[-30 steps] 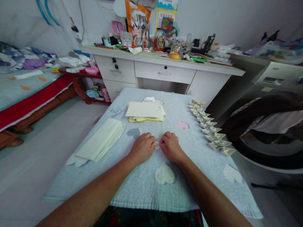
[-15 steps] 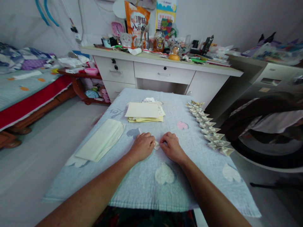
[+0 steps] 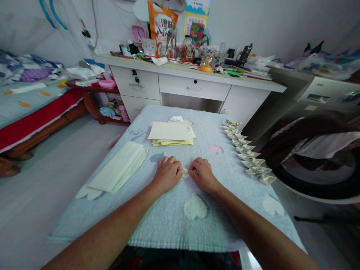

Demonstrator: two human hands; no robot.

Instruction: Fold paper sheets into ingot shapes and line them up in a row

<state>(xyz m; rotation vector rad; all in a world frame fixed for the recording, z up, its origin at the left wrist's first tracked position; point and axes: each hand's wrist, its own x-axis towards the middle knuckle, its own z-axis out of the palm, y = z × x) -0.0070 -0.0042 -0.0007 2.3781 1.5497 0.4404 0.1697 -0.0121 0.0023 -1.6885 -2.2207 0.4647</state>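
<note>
Biggest text you've got is on the orange snack bag (image 3: 161, 28) at the back of the desk (image 3: 253, 83): chunky white Chinese characters, the top pair looks like 津味, and I can't make out the ones below. Your blue-and-yellow wall poster (image 3: 197, 18) has red Chinese characters on its yellow part, too small to read. Same deal with the dark label on your amber jar (image 3: 188, 48). Your tablecloth (image 3: 165, 221) has grey printed lettering left of the paper stack (image 3: 167, 131); I get an O, the rest is iffy. The stack's right edge shows dark writing, but it's too tiny, sorry.
</note>
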